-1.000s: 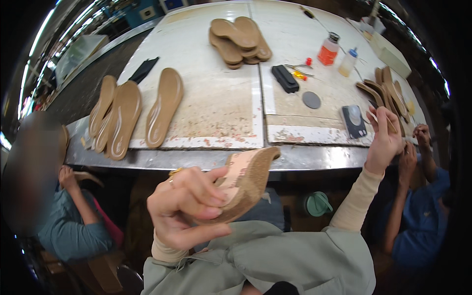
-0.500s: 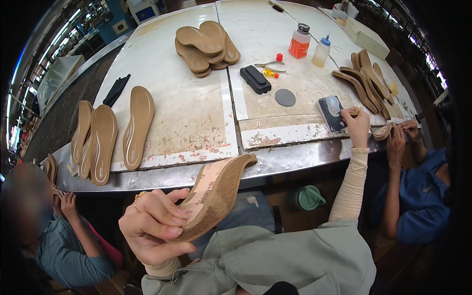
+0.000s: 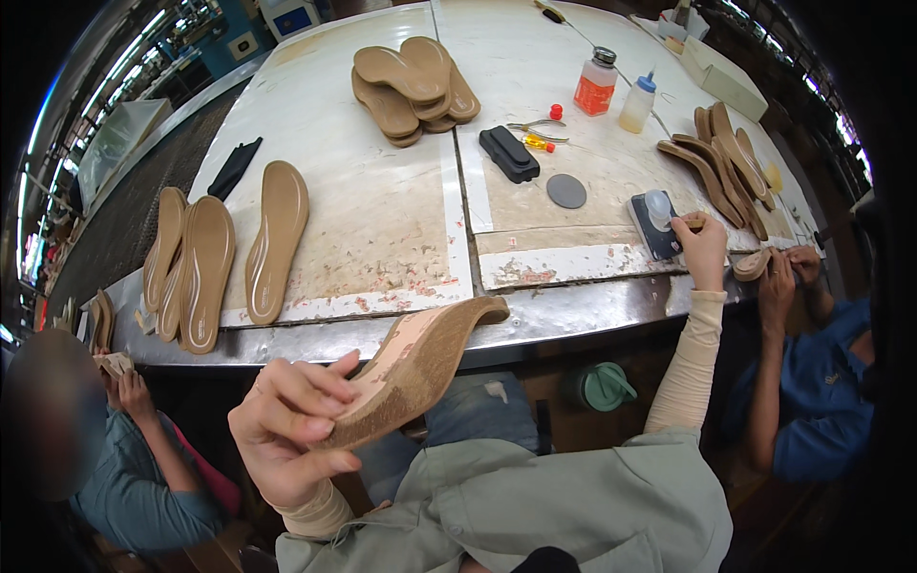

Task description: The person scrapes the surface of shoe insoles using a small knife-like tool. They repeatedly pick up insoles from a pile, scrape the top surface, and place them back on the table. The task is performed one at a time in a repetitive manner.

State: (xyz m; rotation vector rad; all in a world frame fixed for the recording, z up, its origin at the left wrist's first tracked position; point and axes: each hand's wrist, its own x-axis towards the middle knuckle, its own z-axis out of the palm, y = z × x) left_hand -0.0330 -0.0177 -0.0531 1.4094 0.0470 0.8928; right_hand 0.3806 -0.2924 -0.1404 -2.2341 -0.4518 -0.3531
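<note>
My left hand point(image 3: 287, 420) is closed round the heel end of a shoe footbed point(image 3: 420, 368), tilted on its side above the table's front edge. Its pale, printed underside and rough brown side wall are visible. My right hand point(image 3: 705, 250) reaches to the right part of the table and pinches a small brown piece point(image 3: 694, 223), mostly hidden by the fingers. Just beside those fingertips lies a dark rectangular pad point(image 3: 657, 241) bearing a translucent rounded container point(image 3: 657, 205).
Tan footbeds point(image 3: 278, 244) lie at left, with stacks at back point(image 3: 401, 76) and right point(image 3: 702, 177). Centre right are a black case point(image 3: 509, 155), grey disc point(image 3: 566, 191), pliers and bottles point(image 3: 595, 91). Co-workers sit either side; a green lidded cup point(image 3: 607, 386) stands below.
My left hand has tipped the footbed slightly, so less of its printed underside shows. The right hand stays by the dark pad, and the whole view has shifted a little.
</note>
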